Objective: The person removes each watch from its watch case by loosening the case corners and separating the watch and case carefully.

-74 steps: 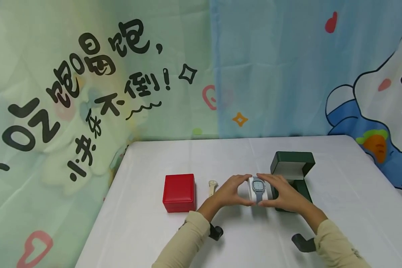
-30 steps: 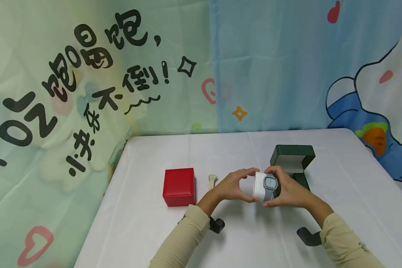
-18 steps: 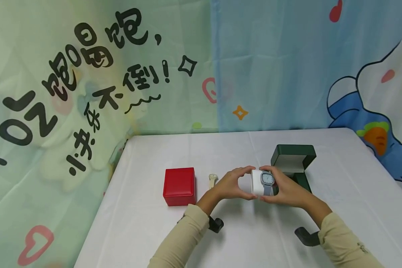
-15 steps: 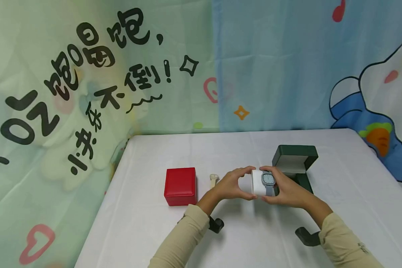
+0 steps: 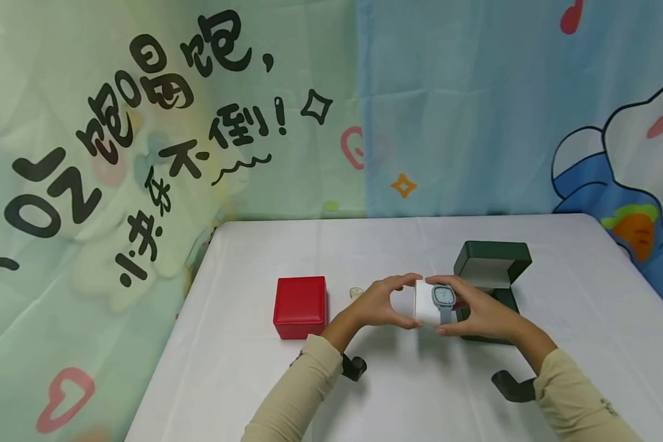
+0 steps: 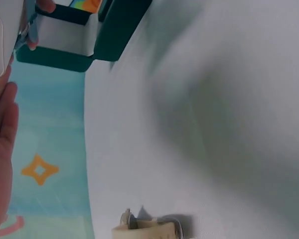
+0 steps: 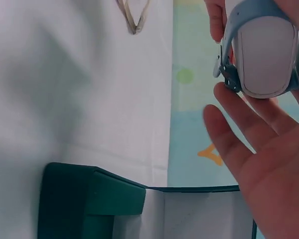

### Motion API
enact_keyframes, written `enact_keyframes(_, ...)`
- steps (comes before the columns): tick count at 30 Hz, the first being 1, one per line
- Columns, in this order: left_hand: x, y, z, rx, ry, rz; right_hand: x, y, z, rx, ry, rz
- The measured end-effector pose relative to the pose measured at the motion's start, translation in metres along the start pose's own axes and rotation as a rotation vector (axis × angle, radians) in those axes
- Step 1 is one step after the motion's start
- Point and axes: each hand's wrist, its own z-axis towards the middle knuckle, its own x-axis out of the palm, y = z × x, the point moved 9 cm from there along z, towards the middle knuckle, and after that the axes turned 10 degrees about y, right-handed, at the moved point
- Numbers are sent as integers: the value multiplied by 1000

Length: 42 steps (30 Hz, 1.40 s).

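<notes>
In the head view, my left hand [image 5: 383, 304] grips the left side of a white watch cushion [image 5: 424, 304] between thumb and fingers, above the table. Round the cushion's right part runs a wristwatch [image 5: 445, 295] with a square face and blue-grey strap. My right hand [image 5: 480, 310] pinches the watch side, index finger along the top and thumb below. The right wrist view shows the cushion's smooth end [image 7: 267, 55] inside the strap, with the buckle [image 7: 231, 77] at right-hand fingertips. An open green watch box [image 5: 492, 252] stands just behind my right hand.
A closed red box [image 5: 299, 301] sits on the white-covered table [image 5: 221, 368], left of my hands. Behind my left wrist lies a cream watch [image 5: 356, 293], partly hidden. A printed curtain [image 5: 453, 123] hangs along the table's far edge.
Since 2.5 seconds ago, the watch face has shifted rightward, with more white cushion showing on its left. My right hand has moved slightly right, its thumb further from my left thumb.
</notes>
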Motion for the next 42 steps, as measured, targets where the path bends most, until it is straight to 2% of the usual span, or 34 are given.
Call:
enact_keyframes(5,7,-1,7,-4,-15,15,-5,-8,-7,15,-74,5)
enact_keyframes(11,12,-4,17,27,-46,13,-11,-10,-16,-5,-168,2)
enact_keyframes(14,17,-8,25,36,-37,5,-15,-14,-24,-2,-197,26)
enact_keyframes(19,27,-14,38,28,15,-38,-19,-22,-38,9,-160,140)
enact_keyframes(22,32,-18,44,17,38,-25,-21,-26,-44,12,-132,175)
enact_keyframes(27,41,-27,57,39,46,14,-20,-39,-53,59,-111,214)
enact_keyframes(31,47,-28,62,25,67,32,-20,-45,-59,71,-86,250)
enact_keyframes(37,54,-29,67,11,116,-8,-24,-55,-73,91,-11,405)
enact_keyframes(40,55,-31,69,20,123,-44,-32,-62,-81,76,-24,461)
enact_keyframes(42,56,-31,71,24,121,-61,-42,-67,-88,64,-64,440)
